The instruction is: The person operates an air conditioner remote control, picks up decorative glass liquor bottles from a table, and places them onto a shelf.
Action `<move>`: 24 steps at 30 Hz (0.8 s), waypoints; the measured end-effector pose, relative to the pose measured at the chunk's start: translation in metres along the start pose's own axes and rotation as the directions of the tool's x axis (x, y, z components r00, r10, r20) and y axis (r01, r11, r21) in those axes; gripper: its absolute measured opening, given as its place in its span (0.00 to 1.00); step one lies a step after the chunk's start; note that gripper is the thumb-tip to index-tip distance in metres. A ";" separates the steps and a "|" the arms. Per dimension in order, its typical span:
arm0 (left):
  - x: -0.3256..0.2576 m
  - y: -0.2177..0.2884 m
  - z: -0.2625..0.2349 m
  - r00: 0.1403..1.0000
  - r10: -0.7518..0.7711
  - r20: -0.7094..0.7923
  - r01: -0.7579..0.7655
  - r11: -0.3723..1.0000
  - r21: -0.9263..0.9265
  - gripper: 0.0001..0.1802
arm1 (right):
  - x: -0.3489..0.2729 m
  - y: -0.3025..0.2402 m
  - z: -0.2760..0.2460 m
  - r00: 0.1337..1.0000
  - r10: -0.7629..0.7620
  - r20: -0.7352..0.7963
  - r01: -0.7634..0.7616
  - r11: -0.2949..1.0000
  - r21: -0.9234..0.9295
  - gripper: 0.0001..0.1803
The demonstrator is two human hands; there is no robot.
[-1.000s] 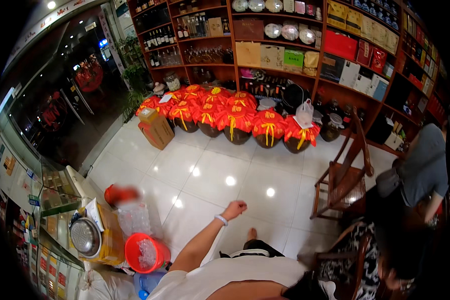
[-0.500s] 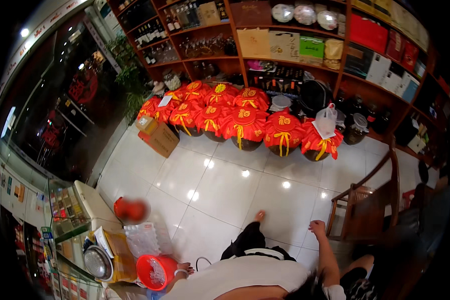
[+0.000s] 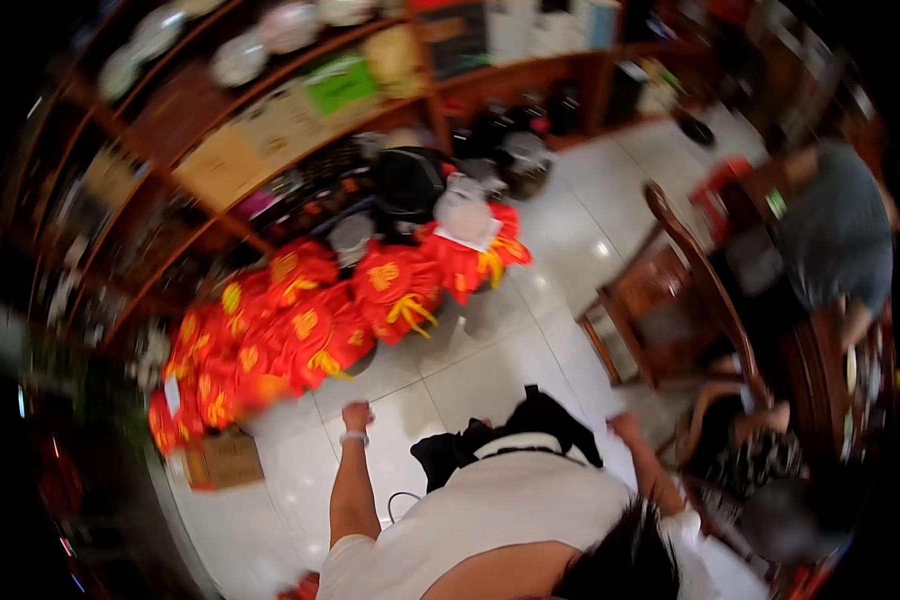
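My left hand [image 3: 357, 415] hangs over the pale tiled floor, a light band at its wrist. Its fingers look curled in, and nothing shows in them. To the right of my body, my right hand [image 3: 622, 427] hangs near the wooden armchair [image 3: 660, 305], apart from it; motion smears its fingers. Ahead of my left hand stand several jars with red cloth covers and yellow ribbons, such as the jar [image 3: 390, 283]. A clear plastic bag [image 3: 462, 205] and a white sheet lie on the rightmost jar [image 3: 460, 265].
A cardboard box [image 3: 225, 460] sits on the floor by the left jars. Wooden shelves [image 3: 195, 195] with boxes and bottles run behind them. On the right, a person in a grey shirt [image 3: 835, 235] bends by a dark wooden table [image 3: 810, 385]. Another person sits nearer, in patterned clothing [image 3: 765, 455].
The view has turned right, bringing the armchair and the person in grey further in. My left hand has left the red bucket's side and swung forward. The bucket is out of view.
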State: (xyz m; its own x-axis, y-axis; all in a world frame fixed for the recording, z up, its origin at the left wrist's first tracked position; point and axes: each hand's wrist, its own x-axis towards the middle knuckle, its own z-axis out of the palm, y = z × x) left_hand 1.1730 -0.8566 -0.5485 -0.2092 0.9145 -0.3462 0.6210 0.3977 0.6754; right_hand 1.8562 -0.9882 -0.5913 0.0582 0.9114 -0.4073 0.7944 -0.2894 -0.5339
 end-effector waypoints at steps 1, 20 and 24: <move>0.050 0.087 0.007 0.978 -0.193 0.079 0.198 0.738 -0.645 0.07 | -0.003 -0.052 -0.026 0.954 0.263 -0.147 -0.188 0.901 0.392 0.10; 0.291 0.353 0.171 0.778 -0.014 0.628 -0.080 0.989 0.123 0.08 | 0.261 -0.218 -0.432 0.811 -0.110 -0.575 0.257 0.949 0.181 0.13; 0.363 0.410 0.202 0.753 -0.119 0.647 -0.007 0.982 0.188 0.09 | 0.305 -0.182 -0.429 0.869 0.004 -0.495 0.100 0.978 0.182 0.13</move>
State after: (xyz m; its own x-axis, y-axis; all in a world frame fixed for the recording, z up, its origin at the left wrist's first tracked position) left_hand 1.5042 -0.3764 -0.5287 0.2577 0.5935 -0.7625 0.7533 0.3708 0.5432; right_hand 1.9886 -0.5321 -0.3010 0.3528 0.9356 0.0110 0.6728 -0.2455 -0.6979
